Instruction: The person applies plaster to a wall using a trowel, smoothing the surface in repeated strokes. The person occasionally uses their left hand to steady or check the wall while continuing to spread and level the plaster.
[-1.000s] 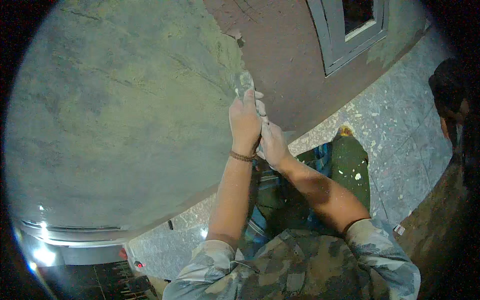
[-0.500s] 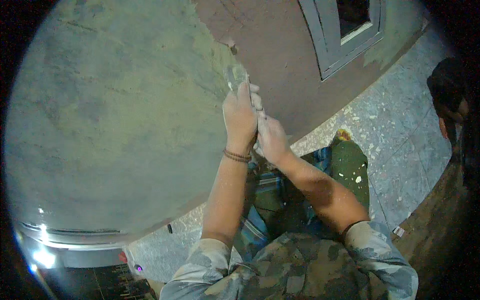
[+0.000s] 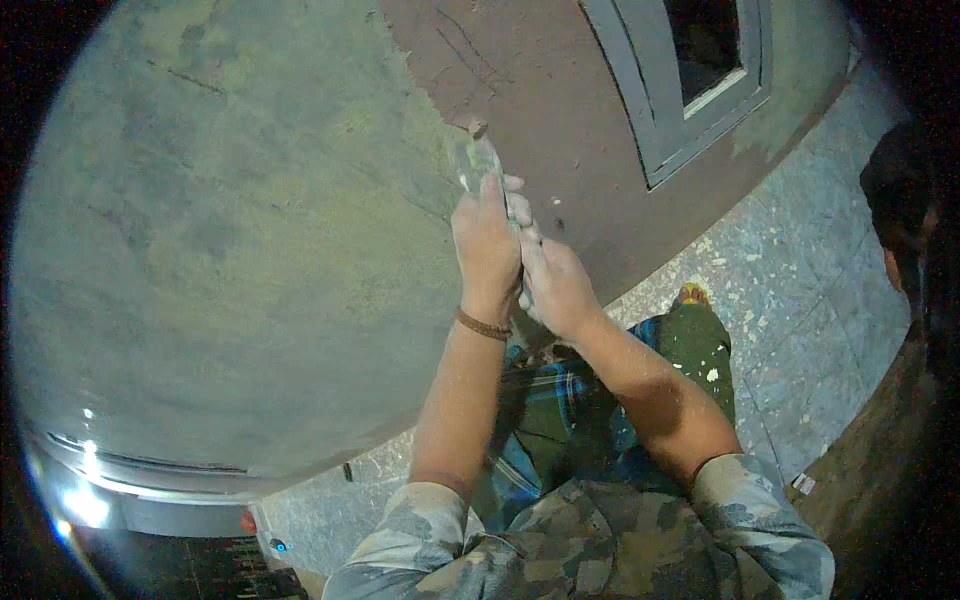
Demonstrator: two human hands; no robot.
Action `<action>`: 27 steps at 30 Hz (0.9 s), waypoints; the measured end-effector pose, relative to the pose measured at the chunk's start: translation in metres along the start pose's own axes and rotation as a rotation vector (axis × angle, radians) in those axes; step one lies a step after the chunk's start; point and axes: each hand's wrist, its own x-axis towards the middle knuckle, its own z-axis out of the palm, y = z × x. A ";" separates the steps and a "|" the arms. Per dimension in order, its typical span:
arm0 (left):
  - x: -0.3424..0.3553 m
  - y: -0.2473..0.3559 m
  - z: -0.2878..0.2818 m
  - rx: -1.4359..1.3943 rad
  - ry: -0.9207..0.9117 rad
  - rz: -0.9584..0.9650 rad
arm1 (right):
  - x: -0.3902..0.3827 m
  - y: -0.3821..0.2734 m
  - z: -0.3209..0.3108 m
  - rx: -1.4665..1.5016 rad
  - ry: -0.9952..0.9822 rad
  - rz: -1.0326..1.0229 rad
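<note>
My left hand [image 3: 486, 245] and my right hand [image 3: 558, 285], both dusted white, are closed around a scraper with a flat, pale blade [image 3: 480, 158]. The left thumb lies along the top of the tool; my right hand grips lower and to the right, nearer the handle, which the fingers mostly hide. The blade rests against the wall, where a greenish-grey bare area [image 3: 270, 230] meets brownish-pink paint [image 3: 560, 120]. A small loose chip [image 3: 477, 129] stands at the blade's tip.
A grey window frame [image 3: 655, 130] is set in the wall at upper right. Pale flakes litter the tiled floor [image 3: 790, 300] around my foot. Another person's dark-haired head [image 3: 895, 190] appears at the far right edge. A bright lamp [image 3: 88, 505] shines at lower left.
Both hands and the scraper have moved slightly up the wall, and the blade is closer to the chip. Small bits now show beside the fingers. The view has shifted a little.
</note>
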 end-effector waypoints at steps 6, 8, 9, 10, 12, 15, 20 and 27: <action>-0.001 0.013 0.000 -0.104 -0.041 -0.017 | 0.001 -0.007 0.002 -0.008 -0.002 -0.081; -0.006 0.013 -0.001 -0.146 0.014 -0.193 | 0.002 -0.008 0.003 -0.016 -0.016 0.027; -0.002 0.016 -0.001 -0.033 -0.027 -0.131 | 0.003 -0.009 0.002 -0.053 0.005 -0.102; -0.001 0.017 -0.002 -0.085 -0.077 -0.043 | 0.003 -0.009 0.002 -0.111 0.018 -0.146; 0.004 0.020 -0.004 -0.180 -0.172 0.085 | 0.002 -0.011 0.002 0.011 0.001 -0.188; -0.001 0.021 -0.006 -0.161 -0.055 -0.077 | -0.003 -0.014 0.005 -0.075 -0.004 -0.081; 0.001 0.026 -0.005 -0.085 -0.013 -0.102 | 0.000 -0.019 0.012 -0.032 0.035 -0.001; 0.012 0.025 -0.008 -0.140 -0.078 -0.008 | 0.019 -0.002 0.007 -0.223 -0.010 -0.288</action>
